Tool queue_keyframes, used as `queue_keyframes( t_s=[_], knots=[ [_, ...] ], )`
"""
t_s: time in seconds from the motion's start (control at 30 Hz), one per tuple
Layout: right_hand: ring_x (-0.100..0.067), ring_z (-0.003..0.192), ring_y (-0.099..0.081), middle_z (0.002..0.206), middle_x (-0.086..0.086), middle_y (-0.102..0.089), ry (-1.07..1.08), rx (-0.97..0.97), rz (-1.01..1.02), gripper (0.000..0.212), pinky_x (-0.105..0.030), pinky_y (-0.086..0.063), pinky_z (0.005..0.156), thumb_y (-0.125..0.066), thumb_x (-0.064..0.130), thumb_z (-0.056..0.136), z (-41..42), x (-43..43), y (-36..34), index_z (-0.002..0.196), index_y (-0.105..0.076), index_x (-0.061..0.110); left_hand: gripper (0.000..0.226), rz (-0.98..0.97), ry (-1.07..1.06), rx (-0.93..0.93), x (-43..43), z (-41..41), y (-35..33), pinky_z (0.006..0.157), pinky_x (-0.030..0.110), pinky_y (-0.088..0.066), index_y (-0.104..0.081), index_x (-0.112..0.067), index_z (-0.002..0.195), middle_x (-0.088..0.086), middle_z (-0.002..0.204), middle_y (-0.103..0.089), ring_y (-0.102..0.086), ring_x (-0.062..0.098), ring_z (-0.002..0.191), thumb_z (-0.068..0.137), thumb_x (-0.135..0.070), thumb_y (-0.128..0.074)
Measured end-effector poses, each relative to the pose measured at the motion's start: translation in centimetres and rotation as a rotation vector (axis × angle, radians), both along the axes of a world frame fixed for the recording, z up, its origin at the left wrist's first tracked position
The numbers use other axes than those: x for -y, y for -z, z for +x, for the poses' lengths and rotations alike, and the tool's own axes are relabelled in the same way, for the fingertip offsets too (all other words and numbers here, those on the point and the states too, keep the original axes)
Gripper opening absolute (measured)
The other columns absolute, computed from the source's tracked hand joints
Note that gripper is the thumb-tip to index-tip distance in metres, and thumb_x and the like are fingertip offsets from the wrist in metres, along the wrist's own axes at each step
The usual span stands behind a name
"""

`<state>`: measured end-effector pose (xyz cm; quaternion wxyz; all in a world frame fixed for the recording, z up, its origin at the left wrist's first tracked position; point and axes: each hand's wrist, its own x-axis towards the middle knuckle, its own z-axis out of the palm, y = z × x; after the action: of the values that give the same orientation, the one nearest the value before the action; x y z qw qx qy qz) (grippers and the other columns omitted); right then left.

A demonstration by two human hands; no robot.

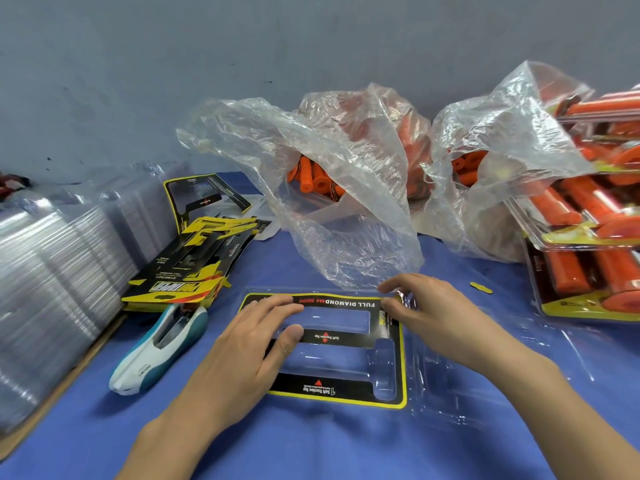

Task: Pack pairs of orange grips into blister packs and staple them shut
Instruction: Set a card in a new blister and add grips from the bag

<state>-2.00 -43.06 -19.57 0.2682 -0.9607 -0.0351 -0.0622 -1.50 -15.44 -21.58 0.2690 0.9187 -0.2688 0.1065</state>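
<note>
An open clear blister pack [446, 386] lies flat on the blue table in front of me. A black and yellow card insert [388, 396] sits in its left half. My left hand [256, 351] presses flat on the card's left side, thumb on the middle strip. My right hand [429, 317] pinches the card's far right corner together with the plastic. No grips are in the pack. Loose orange grips [310, 176] show in a clear plastic bag [332, 188] behind it. A white and teal stapler [159, 348] rests to the left.
A second bag of grips [485, 174] stands at the back right. Filled blister packs [588, 230] pile up at the far right. Spare card inserts [194, 268] and stacks of empty clear blisters [52, 271] are on the left. A grey wall is behind.
</note>
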Motion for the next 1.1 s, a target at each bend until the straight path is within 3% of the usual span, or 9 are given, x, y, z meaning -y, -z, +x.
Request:
queue_keyframes(
  t_s=[0.4,0.6,1.0,1.1],
  knots=[
    [-0.009,0.095,-0.055,0.101,0.018,-0.056,0.011,0.010,0.021,0.023,-0.035,-0.045,0.088,-0.052,0.046,0.097,-0.3,-0.5,-0.1,0.116,-0.062,0.037,0.039,0.126,0.231,0.140,4.0,-3.1,0.5,0.117,0.034,-0.028,-0.053,-0.039,0.133,-0.015,0.145,-0.042,-0.032,0.004,0.139,0.100,-0.056,-0.039],
    [-0.011,0.096,-0.057,0.099,0.016,-0.060,0.046,0.027,0.012,0.020,-0.035,-0.046,0.084,-0.050,0.045,0.098,0.0,-0.7,-0.1,0.110,-0.064,0.038,0.024,0.082,0.343,0.309,5.2,-3.8,0.5,0.111,0.038,-0.036,-0.063,-0.033,0.119,-0.005,0.133,-0.054,-0.046,0.012,0.130,0.099,-0.041,-0.054],
    [-0.008,0.093,-0.054,0.101,0.019,-0.058,0.003,0.004,0.018,0.025,-0.035,-0.046,0.087,-0.050,0.040,0.097,-0.1,-0.6,-0.1,0.117,-0.064,0.038,0.021,0.123,0.417,0.366,5.2,-4.8,0.8,0.099,0.031,-0.043,-0.069,-0.032,0.106,-0.007,0.119,-0.062,-0.055,0.014,0.115,0.093,-0.047,-0.061],
    [-0.005,0.085,-0.051,0.099,0.020,-0.055,-0.002,0.003,0.025,0.029,-0.032,-0.044,0.081,-0.046,0.032,0.098,-0.2,-0.5,0.0,0.119,-0.065,0.038,0.019,0.119,0.421,0.376,5.2,-5.0,0.7,0.099,0.027,-0.042,-0.069,-0.030,0.103,-0.007,0.118,-0.062,-0.056,0.013,0.114,0.093,-0.044,-0.062]
  ],
)
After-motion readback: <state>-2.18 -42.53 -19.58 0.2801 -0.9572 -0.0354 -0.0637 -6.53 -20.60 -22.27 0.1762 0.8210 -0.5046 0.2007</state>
